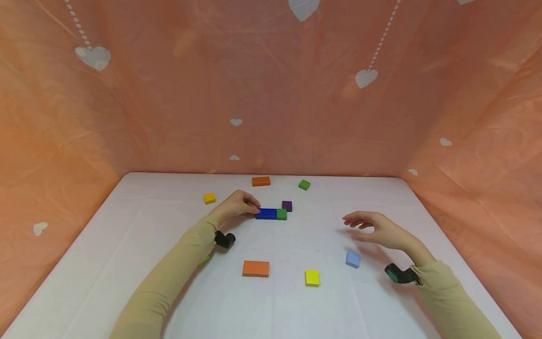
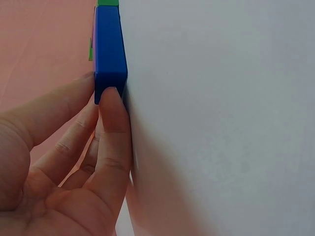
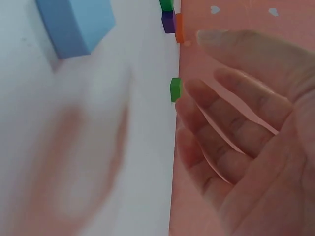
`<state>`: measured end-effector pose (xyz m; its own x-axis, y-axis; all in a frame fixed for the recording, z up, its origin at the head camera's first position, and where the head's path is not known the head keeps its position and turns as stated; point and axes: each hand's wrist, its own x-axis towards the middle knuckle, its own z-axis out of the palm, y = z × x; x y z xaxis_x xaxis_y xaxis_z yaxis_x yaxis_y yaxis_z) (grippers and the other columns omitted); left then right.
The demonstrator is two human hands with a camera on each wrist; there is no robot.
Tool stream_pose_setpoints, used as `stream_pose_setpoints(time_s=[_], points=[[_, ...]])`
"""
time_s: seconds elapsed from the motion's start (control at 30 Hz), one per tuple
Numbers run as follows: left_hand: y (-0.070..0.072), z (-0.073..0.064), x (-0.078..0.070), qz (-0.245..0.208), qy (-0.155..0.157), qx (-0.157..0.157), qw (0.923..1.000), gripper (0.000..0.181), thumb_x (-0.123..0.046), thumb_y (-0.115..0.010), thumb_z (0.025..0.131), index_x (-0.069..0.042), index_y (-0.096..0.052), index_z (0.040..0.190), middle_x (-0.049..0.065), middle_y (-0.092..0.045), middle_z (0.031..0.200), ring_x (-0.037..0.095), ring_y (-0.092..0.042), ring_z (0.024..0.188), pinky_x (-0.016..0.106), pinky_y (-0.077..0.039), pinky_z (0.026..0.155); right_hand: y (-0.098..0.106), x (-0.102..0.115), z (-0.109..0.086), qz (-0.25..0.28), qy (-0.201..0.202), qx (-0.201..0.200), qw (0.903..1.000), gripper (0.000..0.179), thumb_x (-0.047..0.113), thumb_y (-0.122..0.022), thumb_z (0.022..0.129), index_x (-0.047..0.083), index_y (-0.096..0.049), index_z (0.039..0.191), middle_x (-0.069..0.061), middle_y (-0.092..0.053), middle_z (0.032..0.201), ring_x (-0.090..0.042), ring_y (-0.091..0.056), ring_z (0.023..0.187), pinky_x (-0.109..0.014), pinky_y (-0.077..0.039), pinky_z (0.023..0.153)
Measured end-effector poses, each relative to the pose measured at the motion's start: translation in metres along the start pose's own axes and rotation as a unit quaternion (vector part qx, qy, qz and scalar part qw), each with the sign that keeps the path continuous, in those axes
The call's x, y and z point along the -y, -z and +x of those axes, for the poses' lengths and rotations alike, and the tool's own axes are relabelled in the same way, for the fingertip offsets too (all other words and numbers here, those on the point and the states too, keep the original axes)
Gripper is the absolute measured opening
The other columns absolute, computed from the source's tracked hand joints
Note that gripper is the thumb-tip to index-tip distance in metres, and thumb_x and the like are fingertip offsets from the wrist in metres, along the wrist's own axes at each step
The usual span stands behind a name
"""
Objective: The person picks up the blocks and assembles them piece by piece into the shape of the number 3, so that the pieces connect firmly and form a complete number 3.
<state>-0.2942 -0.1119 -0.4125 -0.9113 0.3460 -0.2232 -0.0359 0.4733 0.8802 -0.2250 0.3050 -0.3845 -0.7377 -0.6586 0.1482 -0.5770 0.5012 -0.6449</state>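
Observation:
My left hand is at the left end of a blue block, pinching that end with its fingertips. In the left wrist view one fingertip lies against the end face of the blue block and another reaches its side. A dark green block sits end to end with the blue one on its right. Just behind them stands a small purple block. My right hand hovers above the table at the right, fingers relaxed and bent, holding nothing. Nearest to it is a light blue block.
Farther back lie an orange block, a light green block and a yellow-orange block. Toward the front are another orange block and a yellow block. A yellow-green block is mostly hidden by the left sleeve.

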Motion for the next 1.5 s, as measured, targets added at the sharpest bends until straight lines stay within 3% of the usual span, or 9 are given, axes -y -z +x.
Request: stream_pose_setpoints(time_s=[0.3, 0.57, 0.97, 1.2, 1.5], points=[[0.001, 0.000, -0.002, -0.002, 0.000, 0.000, 1.0000, 0.021, -0.006, -0.068, 0.088, 0.003, -0.067, 0.108, 0.012, -0.065, 0.098, 0.019, -0.061, 0.080, 0.028, -0.054, 0.078, -0.004, -0.001, -0.013, 0.018, -0.015, 0.027, 0.9994, 0.045, 0.018, -0.072, 0.087, -0.003, -0.056, 0.125, -0.013, -0.063, 0.117, -0.029, -0.060, 0.102, -0.033, -0.050, 0.088], [0.001, 0.000, 0.000, 0.005, 0.002, 0.001, 1.0000, 0.021, -0.007, -0.068, 0.089, 0.002, -0.067, 0.108, 0.011, -0.066, 0.099, 0.019, -0.061, 0.080, 0.028, -0.054, 0.078, -0.005, 0.003, -0.022, 0.033, -0.057, 0.049, 0.9967, 0.048, 0.021, -0.074, 0.086, 0.000, -0.057, 0.126, -0.010, -0.063, 0.119, -0.027, -0.059, 0.103, -0.030, -0.049, 0.088], [0.001, 0.000, 0.000, -0.001, 0.005, 0.002, 1.0000, 0.021, -0.007, -0.068, 0.088, 0.002, -0.067, 0.107, 0.011, -0.066, 0.098, 0.019, -0.061, 0.080, 0.028, -0.054, 0.078, -0.013, 0.008, -0.029, 0.027, -0.059, 0.070, 0.9955, 0.050, 0.022, -0.078, 0.081, 0.001, -0.060, 0.122, -0.007, -0.064, 0.107, -0.022, -0.057, 0.091, -0.028, -0.049, 0.079], [0.001, -0.002, -0.002, -0.009, 0.010, 0.003, 0.9999, 0.022, -0.006, -0.069, 0.088, 0.002, -0.067, 0.108, 0.011, -0.066, 0.099, 0.019, -0.061, 0.080, 0.028, -0.054, 0.079, -0.018, 0.004, -0.029, 0.031, -0.032, 0.073, 0.9963, 0.047, 0.019, -0.079, 0.079, -0.001, -0.060, 0.118, -0.005, -0.064, 0.097, -0.022, -0.058, 0.086, -0.028, -0.050, 0.074], [0.001, 0.000, 0.002, -0.006, -0.006, 0.005, 1.0000, 0.021, -0.006, -0.070, 0.087, 0.003, -0.068, 0.105, 0.011, -0.066, 0.095, 0.018, -0.061, 0.079, 0.028, -0.054, 0.077, -0.024, 0.002, -0.030, 0.030, -0.063, 0.088, 0.9937, 0.046, 0.023, -0.081, 0.077, 0.006, -0.061, 0.115, 0.000, -0.062, 0.100, -0.017, -0.056, 0.088, -0.027, -0.049, 0.077]])
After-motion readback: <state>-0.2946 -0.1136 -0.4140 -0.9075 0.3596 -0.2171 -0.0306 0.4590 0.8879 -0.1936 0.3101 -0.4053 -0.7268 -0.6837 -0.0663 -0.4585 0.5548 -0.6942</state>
